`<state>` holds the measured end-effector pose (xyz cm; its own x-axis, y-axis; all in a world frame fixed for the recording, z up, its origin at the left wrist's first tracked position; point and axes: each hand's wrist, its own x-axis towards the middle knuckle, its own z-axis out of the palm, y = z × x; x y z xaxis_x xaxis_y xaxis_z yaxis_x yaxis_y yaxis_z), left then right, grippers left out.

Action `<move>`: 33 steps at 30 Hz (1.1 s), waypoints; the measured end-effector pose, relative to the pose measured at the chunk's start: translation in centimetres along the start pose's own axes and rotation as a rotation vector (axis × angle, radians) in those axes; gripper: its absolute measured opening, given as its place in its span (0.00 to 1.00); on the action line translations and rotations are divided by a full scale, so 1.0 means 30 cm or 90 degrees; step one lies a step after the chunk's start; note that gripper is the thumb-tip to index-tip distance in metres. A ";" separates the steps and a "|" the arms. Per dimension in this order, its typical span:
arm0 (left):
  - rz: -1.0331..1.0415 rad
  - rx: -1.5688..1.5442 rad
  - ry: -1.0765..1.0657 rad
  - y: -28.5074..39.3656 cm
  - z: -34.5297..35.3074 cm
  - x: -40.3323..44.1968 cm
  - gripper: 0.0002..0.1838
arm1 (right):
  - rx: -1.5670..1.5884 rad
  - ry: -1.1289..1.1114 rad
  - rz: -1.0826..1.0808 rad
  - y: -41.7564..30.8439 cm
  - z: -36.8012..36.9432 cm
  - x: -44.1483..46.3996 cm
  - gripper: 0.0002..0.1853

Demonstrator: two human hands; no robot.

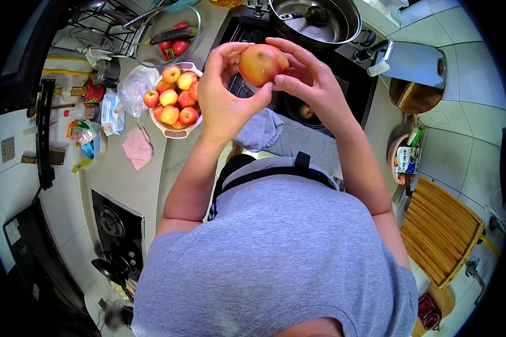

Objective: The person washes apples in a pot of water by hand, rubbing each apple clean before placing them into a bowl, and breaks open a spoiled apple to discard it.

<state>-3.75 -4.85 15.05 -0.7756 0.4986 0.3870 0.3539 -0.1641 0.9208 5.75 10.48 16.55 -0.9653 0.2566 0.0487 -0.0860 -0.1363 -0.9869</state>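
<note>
Between both hands, raised in front of my chest, is a red and yellow apple (262,65) with a brownish bruise on its skin. My left hand (226,92) curls around its left side, thumb underneath. From the right, my right hand (312,78) grips it with fingers over the top and thumb near the lower edge. Close to my left hand, a white basket (176,133) holds several more apples (171,98). Below the hands lies a grey-blue cloth (260,130). Behind them is a dark sink (348,92), partly hidden by my hands.
A large black pan (351,22) with a black utensil in it stands at the top. A glass bowl (149,56) of vegetables is at upper left, beside plastic bags (134,92) and a pink cloth (138,147). On the right are cutting boards (416,64) and a bamboo mat (441,233).
</note>
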 end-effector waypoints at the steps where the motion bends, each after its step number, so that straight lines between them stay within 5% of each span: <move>1: 0.003 0.006 -0.025 -0.003 -0.007 0.001 0.32 | -0.031 0.002 -0.029 0.002 -0.005 0.003 0.33; 7: -0.145 -0.041 -0.124 -0.003 -0.018 -0.010 0.31 | -0.161 -0.006 0.005 0.005 -0.040 0.017 0.28; 23: -0.014 0.129 -0.105 -0.083 0.004 -0.032 0.27 | -0.327 -0.013 0.072 0.040 -0.021 0.035 0.31; 33: -0.047 0.227 -0.174 -0.121 0.023 -0.035 0.24 | -0.224 0.035 0.159 0.140 -0.031 0.038 0.28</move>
<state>-3.86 -4.19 11.26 -0.6563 0.7117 0.2505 0.4984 0.1596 0.8521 4.53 11.07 12.33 -0.9305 0.3084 -0.1977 0.2474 0.1309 -0.9600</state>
